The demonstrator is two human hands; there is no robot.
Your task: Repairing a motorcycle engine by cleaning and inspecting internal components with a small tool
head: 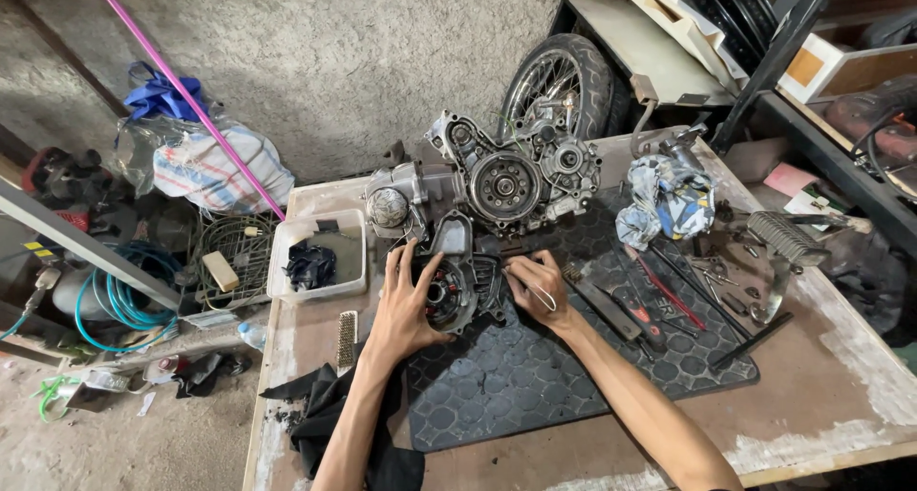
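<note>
Black cloth [330, 419] is draped over the near edge of the worn wooden workbench [821, 395], beside the dark hexagon-patterned rubber mat [516, 376]. On that mat a dark metal engine side cover with a round inner part [457, 290] is steadied by the left hand [406, 309], whose fingers are spread wide and pressed on its rim. The right hand [537, 286] rests at the cover's right edge, fingers pinched narrowly on something small; what it is cannot be told. The step in hand is judged to be work on the removed cover; a careful, steady grip would be called for next. Just left, a white plastic tray [287, 281] holds a crumpled black rag [310, 265]. Farther back, the grey metal engine block [487, 181] lies on the bench, with a spoked wheel [554, 85] behind it.
</note>
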